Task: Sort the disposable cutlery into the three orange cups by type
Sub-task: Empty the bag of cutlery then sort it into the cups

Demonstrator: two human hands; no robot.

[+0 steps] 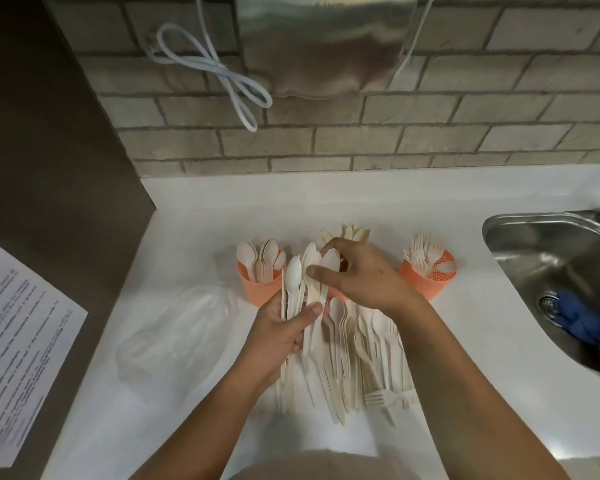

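Observation:
My left hand (282, 332) grips a bundle of pale disposable cutlery (297, 289), held upright with spoon bowls on top. My right hand (362, 277) pinches one spoon (328, 261) at the top of that bundle. The left orange cup (258, 287) holds spoons. The right orange cup (426, 277) holds forks. The middle orange cup is almost hidden behind my right hand, with knives (350, 232) sticking out above it. A loose pile of mixed cutlery (368, 355) lies on the white counter (194, 233) in front of the cups.
A crumpled clear plastic bag (177, 337) lies left of the pile. A steel sink (555, 265) with blue and red items is at the right. A printed sheet (18, 341) lies at the far left. A brick wall backs the counter.

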